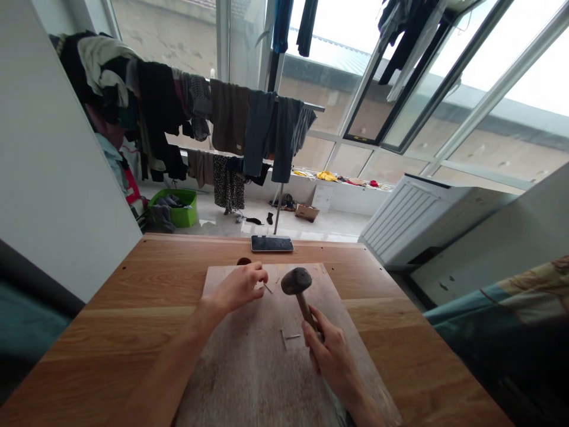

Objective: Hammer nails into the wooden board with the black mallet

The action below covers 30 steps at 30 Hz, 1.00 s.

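Note:
A hammer (297, 281) with a dark, rounded head and a wooden handle is gripped in my right hand (326, 344), its head raised over the board. My left hand (242, 286) is above the far part of the board, thumb and fingers drawn together at a thin nail (268, 288) that sticks out from the fingertips. Beneath both hands lies a worn, flat wooden board (249, 367). Left of the hammer handle, one nail (292, 337) lies close to another nail (283, 340). A small light-coloured nail or sliver (277, 280) shows near the hammer head.
The board rests on a wooden table (142, 314). At the table's far edge lies a phone (272, 244); a small round brown thing (244, 261) is partly behind my left hand. Beyond are a laundry rack (267, 133), a green tub (182, 207) and windows. A curtain (502, 308) hangs at right.

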Each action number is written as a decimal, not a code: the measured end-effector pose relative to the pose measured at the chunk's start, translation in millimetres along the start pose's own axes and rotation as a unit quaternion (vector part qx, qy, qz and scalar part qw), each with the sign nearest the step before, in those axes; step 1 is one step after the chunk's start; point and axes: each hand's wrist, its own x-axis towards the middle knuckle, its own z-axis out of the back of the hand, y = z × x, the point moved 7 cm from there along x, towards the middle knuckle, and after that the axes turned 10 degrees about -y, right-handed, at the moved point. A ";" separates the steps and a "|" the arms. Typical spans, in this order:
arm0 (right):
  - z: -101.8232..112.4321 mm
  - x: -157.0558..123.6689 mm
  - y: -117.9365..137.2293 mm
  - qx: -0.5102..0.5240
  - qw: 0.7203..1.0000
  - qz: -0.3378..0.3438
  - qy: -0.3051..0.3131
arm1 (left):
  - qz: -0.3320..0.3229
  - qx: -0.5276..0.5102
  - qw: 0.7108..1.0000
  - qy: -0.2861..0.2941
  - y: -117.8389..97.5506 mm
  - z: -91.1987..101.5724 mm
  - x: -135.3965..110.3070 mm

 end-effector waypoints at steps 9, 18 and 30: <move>3.2 -7.1 -15.0 0.051 0.998 -0.031 0.017 | -0.051 0.138 0.987 0.066 -24.7 -11.7 -2.0; 1.9 -8.9 -20.8 0.037 0.998 -0.032 0.028 | -0.143 0.272 0.949 0.063 -55.3 -25.6 -0.4; 0.5 -7.7 -21.4 0.058 0.997 -0.026 0.041 | -0.138 0.251 0.955 0.075 -59.8 -35.3 -4.0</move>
